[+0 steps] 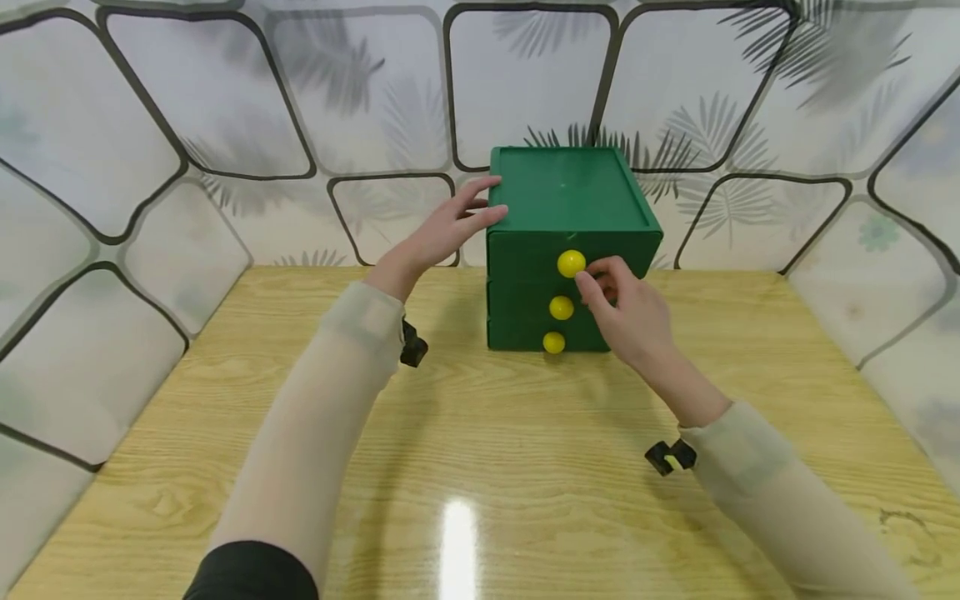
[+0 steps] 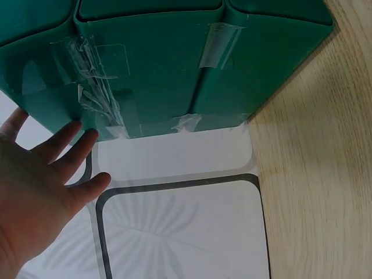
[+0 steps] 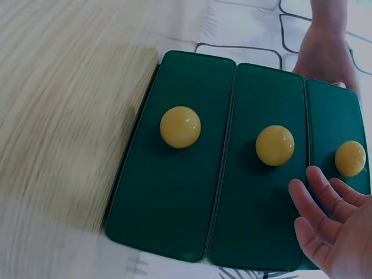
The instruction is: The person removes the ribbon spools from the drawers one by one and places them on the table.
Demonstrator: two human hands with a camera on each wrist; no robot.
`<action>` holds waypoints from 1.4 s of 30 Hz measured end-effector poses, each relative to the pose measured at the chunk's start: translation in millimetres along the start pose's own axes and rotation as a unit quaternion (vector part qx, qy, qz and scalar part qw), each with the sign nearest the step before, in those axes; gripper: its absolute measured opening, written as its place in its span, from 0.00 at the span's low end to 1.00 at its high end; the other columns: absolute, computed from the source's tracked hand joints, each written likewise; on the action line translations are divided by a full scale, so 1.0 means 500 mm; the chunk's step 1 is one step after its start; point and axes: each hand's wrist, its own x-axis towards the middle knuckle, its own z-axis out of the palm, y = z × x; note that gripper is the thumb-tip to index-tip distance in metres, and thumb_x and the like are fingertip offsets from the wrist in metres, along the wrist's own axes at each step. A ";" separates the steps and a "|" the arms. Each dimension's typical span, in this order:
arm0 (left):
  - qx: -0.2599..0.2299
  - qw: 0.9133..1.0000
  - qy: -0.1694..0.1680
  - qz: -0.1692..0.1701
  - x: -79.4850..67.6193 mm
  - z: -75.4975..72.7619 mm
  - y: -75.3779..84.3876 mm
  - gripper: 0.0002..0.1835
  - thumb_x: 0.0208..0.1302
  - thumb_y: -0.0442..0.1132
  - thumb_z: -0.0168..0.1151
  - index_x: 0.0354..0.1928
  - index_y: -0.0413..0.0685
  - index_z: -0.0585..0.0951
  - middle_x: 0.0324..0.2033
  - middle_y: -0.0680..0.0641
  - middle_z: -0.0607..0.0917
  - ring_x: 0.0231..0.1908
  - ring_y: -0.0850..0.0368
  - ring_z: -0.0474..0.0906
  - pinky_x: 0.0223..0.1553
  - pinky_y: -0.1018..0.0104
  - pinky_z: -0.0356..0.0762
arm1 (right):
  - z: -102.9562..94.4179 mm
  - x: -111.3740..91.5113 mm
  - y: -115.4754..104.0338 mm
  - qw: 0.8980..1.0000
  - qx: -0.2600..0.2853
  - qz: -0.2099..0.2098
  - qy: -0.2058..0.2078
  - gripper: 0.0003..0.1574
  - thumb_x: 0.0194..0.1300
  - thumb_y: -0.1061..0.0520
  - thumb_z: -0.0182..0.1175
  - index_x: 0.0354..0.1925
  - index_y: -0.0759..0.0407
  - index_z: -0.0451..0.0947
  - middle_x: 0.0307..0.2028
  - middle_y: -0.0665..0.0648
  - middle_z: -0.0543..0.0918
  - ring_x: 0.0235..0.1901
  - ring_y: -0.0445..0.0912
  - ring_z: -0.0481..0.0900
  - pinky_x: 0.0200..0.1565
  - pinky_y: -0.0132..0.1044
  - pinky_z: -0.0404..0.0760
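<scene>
A green box of three stacked drawers [image 1: 525,292] stands upright on the table, with a round yellow knob on each front. My left hand [image 1: 442,229] is at the box's upper left edge, fingers spread and fingertips right at the top rim. In the left wrist view that hand [image 2: 40,192] shows loosely extended fingers by the taped side wall [image 2: 157,75]. Close beside the top knob [image 1: 572,263] is my right hand [image 1: 636,315], its thumb and fingers loosely bent. Below it sit the middle knob [image 1: 561,307] and the bottom knob [image 1: 553,342]. All drawers are closed.
The box stands on a light wood-grain table [image 1: 480,433], near its back edge. Patterned white panels with dark outlines and leaf prints [image 1: 360,100] rise behind and on both sides. Small black clips [image 1: 671,457] show at the wrists.
</scene>
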 end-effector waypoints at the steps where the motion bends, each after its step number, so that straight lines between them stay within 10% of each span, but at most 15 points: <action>1: -0.007 1.000 0.000 0.000 0.001 0.001 -0.001 0.34 0.73 0.56 0.49 0.76 0.65 0.52 0.73 0.53 0.54 0.70 0.57 0.54 0.65 0.51 0.56 | 0.003 0.004 -0.001 1.000 0.010 0.001 0.005 0.33 0.75 0.35 0.43 0.50 0.62 0.73 0.35 0.58 0.84 0.34 0.52 0.81 0.37 0.45 0.70; 42: -0.116 0.993 0.007 0.003 0.012 0.024 -0.011 0.32 0.76 0.48 0.46 0.77 0.60 0.50 0.71 0.46 0.57 0.67 0.57 0.58 0.63 0.60 0.58 | 0.034 0.038 -0.024 0.986 0.148 0.064 0.051 0.34 0.65 0.34 0.59 0.31 0.63 0.86 0.21 0.54 0.85 0.21 0.51 0.82 0.29 0.35 0.74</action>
